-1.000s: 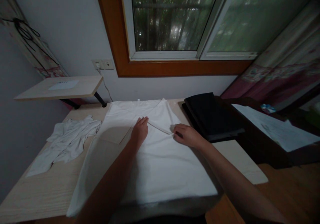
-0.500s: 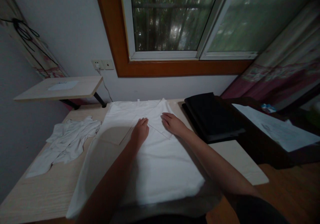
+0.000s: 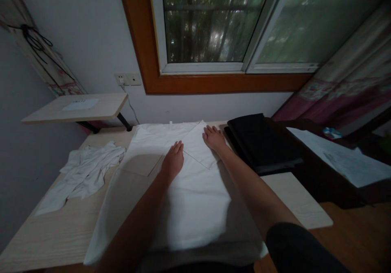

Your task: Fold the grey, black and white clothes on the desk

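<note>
A large white garment [image 3: 195, 208] lies spread over the table, its lower end reaching the near edge. Diagonal seam or fold lines cross its upper half, and a small white tag shows at its far edge. My left hand [image 3: 174, 159] rests flat on the upper middle of the cloth, fingers stretched out and close together. Farther up and to the right, my right hand [image 3: 214, 138] lies palm down near the garment's right edge with its fingers spread. Neither hand grips the fabric.
A crumpled white cloth [image 3: 88, 169] lies on the pale wooden table [image 3: 39, 240] at left, below a raised shelf [image 3: 106, 104]. Black folded items [image 3: 262, 143] lie to the right, beside a dark surface with a paper sheet [image 3: 342, 155]. A window [image 3: 214, 25] is ahead.
My right hand has slid up and to the right across the garment, toward its far right edge. My left hand stays nearly in place, its fingers now straighter.
</note>
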Available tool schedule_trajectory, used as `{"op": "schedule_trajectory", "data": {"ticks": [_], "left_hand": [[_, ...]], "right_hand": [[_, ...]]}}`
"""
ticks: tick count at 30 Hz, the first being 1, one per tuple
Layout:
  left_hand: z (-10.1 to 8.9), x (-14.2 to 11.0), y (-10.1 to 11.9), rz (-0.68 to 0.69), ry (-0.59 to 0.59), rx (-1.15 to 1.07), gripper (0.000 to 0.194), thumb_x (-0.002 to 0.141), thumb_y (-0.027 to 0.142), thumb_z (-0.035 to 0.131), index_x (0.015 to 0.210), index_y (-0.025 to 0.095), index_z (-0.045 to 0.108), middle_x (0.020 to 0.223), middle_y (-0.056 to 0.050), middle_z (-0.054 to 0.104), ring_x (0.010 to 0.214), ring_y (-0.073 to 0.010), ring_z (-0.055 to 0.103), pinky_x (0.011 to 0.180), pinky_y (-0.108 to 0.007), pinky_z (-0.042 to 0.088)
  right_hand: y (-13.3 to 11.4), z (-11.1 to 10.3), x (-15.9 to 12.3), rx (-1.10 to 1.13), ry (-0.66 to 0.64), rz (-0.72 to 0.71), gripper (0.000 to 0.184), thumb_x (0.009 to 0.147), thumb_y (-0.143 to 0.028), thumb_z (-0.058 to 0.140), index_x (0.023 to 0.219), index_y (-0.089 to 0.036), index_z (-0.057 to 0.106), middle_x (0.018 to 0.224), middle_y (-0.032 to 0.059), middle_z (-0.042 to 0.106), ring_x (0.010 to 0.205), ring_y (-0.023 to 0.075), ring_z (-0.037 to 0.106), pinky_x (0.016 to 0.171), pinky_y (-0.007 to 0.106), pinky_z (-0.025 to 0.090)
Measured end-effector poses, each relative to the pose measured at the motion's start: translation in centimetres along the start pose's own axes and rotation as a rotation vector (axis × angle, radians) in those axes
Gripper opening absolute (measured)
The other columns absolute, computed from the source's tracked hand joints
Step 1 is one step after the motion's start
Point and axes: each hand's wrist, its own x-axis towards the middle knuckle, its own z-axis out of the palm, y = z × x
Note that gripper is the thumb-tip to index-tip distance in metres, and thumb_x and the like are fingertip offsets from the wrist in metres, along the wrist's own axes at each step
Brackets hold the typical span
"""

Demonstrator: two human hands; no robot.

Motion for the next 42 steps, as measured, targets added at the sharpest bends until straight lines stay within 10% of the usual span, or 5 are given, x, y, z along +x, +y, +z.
{"op": "schedule_trajectory", "data": {"ticks": [13,28,36,42], "left_hand": [[-1.0,-0.2,0.4,-0.026,-0.051,0.068,0.048,0.101,0.017,0.037,0.146,0.010,0.052,0.158,-0.016,0.048,0.149,-0.0268,0.042,0.124,-0.048,0.034],[-1.7,-0.8,0.1,-0.037,-0.057,0.081,0.049,0.101,0.024,0.045,0.149,0.020,0.051,0.162,-0.012,0.044,0.149,-0.0248,0.042,0.124,-0.047,0.034],[-1.9,-0.9,0.0,-0.027,-0.053,0.078,0.047,0.101,0.025,0.045,0.147,0.020,0.054,0.161,-0.011,0.045,0.149,-0.0252,0.042,0.123,-0.048,0.035],[-1.4,-0.9,-0.2,-0.021,-0.041,0.065,0.046,0.101,0.026,0.045,0.145,0.022,0.055,0.159,-0.010,0.048,0.148,-0.0258,0.043,0.123,-0.050,0.035]], "right_hand": [[-2.0,0.6,1.7,0.064,0.071,-0.280,0.050,0.103,-0.029,0.035,0.145,-0.010,0.056,0.152,0.0149,0.054,0.141,0.0245,0.047,0.122,0.037,0.031],[0.2,1.2,4.2,0.087,-0.202,0.015,0.065,0.105,-0.055,0.020,0.163,-0.027,0.028,0.173,0.0012,0.017,0.158,0.0321,0.014,0.124,0.064,0.017],[2.5,1.3,3.7,0.059,-0.172,0.081,0.063,0.105,-0.047,0.021,0.161,-0.020,0.033,0.170,0.0079,0.025,0.157,0.0367,0.018,0.120,0.067,0.025],[1.4,0.4,1.9,-0.045,0.095,0.006,0.056,0.103,-0.026,0.031,0.155,-0.008,0.043,0.163,0.0174,0.039,0.151,0.0341,0.034,0.121,0.056,0.026]]}}
